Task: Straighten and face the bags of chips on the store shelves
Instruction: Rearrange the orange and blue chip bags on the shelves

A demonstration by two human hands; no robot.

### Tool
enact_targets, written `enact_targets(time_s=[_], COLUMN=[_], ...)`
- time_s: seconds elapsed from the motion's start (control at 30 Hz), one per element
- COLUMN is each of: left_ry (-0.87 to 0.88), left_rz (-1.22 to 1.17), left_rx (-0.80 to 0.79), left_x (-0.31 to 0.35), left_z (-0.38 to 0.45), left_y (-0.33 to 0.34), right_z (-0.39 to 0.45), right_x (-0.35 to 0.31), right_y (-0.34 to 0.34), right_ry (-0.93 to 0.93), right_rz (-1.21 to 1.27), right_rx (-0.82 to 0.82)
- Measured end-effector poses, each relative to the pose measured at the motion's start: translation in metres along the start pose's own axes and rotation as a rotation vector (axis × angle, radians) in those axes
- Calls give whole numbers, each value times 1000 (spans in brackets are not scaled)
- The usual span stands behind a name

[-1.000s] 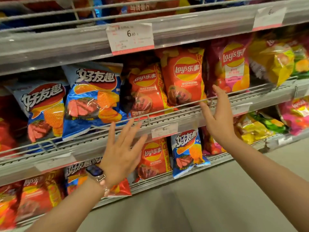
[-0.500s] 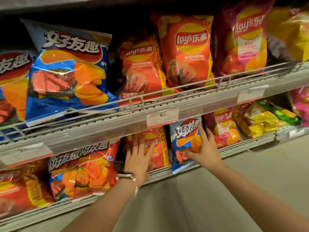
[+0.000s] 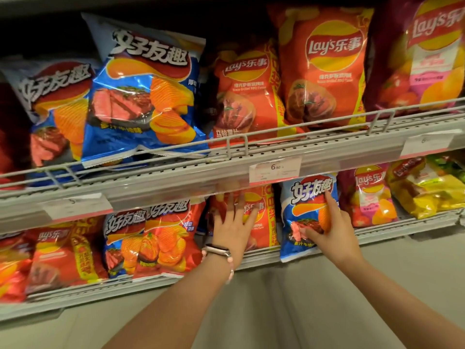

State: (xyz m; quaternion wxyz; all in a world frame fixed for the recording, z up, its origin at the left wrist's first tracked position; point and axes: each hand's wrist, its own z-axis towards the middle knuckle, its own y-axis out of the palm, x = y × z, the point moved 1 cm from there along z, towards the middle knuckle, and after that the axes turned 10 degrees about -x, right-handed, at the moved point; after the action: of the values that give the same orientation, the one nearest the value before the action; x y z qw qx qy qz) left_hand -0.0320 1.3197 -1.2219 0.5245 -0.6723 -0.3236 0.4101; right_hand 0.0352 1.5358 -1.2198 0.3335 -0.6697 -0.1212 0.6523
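**Hand Positions at the Lower Shelf**

My left hand (image 3: 232,222) lies flat, fingers straight and spread, against the red Lay's bag (image 3: 261,217) standing on the lower shelf (image 3: 377,231); it presses the bag's face and grips nothing; a watch band (image 3: 217,250) sits on that wrist. My right hand (image 3: 332,230) holds the small blue bag (image 3: 305,212) just to the right of the red one; the index finger reaches up along the bag's right side near its top, the thumb crosses the lower front, so the bag is pinched between them. The blue bag stands at the front edge of the lower shelf, its bottom seam overhanging the rail, directly beneath the price tag (image 3: 275,170) on the upper shelf's (image 3: 176,177) front edge; a purple Lay's bag (image 3: 367,195) stands just beside it on the right; an orange-red ridged-chip bag (image 3: 163,238) stands near the red bag, to its left.
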Motion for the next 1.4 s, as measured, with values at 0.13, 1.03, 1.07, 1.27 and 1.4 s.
enact_targets(time_s=[0.13, 1.03, 1.07, 1.27, 1.4], left_ry=[-3, -497, -491, -454, -455], left_rz=[10, -1062, -1095, -1262, -1294], left_rx=[-13, 113, 134, 311, 365], left_x=[0, -133, -134, -144, -155], left_z=[-2, -102, -102, -130, -173], left_y=[-5, 10, 10, 4, 3], right_z=[-19, -93, -94, -91, -87], right_x=[-1, -90, -93, -113, -129], right_y=[1, 71, 72, 81, 96], right_ry=[-50, -109, -109, -109, -97], right_rz=[50, 309, 300, 214, 161], right_rx=[70, -4, 4, 22, 7])
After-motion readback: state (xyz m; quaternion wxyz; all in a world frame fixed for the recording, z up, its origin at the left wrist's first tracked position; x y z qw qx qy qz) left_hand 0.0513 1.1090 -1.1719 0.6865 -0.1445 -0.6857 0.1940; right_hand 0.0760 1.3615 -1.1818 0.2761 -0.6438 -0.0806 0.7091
